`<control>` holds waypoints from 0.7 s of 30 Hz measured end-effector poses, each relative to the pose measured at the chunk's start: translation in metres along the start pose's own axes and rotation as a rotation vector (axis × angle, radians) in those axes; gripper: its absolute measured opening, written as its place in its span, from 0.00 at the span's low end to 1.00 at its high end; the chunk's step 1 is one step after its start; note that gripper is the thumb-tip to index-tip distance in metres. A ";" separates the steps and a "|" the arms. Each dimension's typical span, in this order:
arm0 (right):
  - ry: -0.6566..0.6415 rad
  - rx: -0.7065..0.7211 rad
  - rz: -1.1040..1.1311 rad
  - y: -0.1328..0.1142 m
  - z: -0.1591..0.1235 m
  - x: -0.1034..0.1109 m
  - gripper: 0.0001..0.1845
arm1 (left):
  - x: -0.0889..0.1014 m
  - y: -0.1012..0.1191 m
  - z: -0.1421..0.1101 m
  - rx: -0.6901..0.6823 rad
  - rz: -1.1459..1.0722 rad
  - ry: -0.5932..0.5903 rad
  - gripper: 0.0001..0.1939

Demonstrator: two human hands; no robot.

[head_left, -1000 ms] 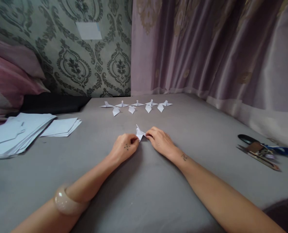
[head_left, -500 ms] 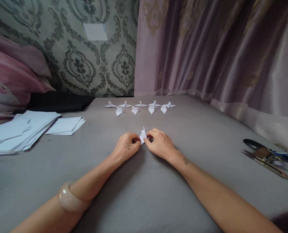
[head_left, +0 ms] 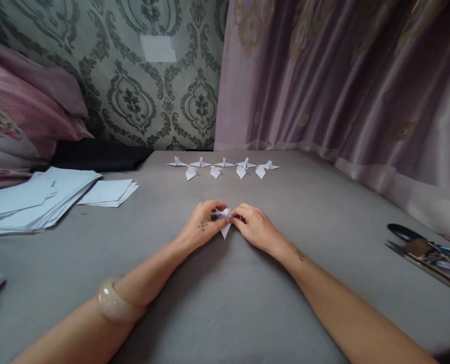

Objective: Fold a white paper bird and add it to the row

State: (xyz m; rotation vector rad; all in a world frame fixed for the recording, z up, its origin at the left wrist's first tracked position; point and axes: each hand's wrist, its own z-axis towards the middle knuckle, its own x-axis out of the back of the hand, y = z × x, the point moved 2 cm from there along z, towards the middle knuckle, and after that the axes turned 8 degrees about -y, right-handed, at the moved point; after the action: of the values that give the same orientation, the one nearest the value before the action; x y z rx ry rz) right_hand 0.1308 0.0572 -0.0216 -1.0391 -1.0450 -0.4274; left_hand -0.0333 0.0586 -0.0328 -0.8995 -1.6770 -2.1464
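Head view: your left hand point(head_left: 204, 227) and right hand point(head_left: 255, 228) both have fingertips pinched shut on the small folded paper piece point(head_left: 225, 222), mid-way across the grey cloth surface point(head_left: 217, 303), a point sticking out toward you. It's thin white paper, so likely light, creases easily, tears if yanked; grip it at the folded edges, not the tip. Row of finished paper birds point(head_left: 222, 167) sits beyond, paper stack point(head_left: 39, 199) to the left.

Five folded paper birds point(head_left: 223, 167) in a row, one more paper bird point(head_left: 226, 221) between the hands, two paper stacks point(head_left: 58, 194).
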 end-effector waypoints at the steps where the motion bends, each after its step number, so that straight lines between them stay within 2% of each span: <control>1: -0.004 0.007 0.007 0.000 0.001 0.000 0.08 | 0.000 -0.001 0.000 0.001 -0.011 -0.007 0.17; 5: -0.021 -0.013 0.041 0.001 0.000 -0.002 0.07 | 0.000 -0.002 0.002 0.058 -0.078 -0.030 0.12; 12: 0.136 -0.086 0.222 -0.004 -0.002 0.000 0.08 | 0.000 0.003 0.000 0.103 -0.092 -0.019 0.11; 21: 0.123 -0.136 0.316 -0.005 0.001 -0.004 0.09 | -0.001 0.000 0.001 0.060 -0.110 -0.006 0.11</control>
State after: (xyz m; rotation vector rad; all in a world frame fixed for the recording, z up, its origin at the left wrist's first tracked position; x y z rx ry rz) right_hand 0.1254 0.0549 -0.0224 -1.2596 -0.7343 -0.3027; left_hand -0.0318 0.0596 -0.0336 -0.8158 -1.8227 -2.1520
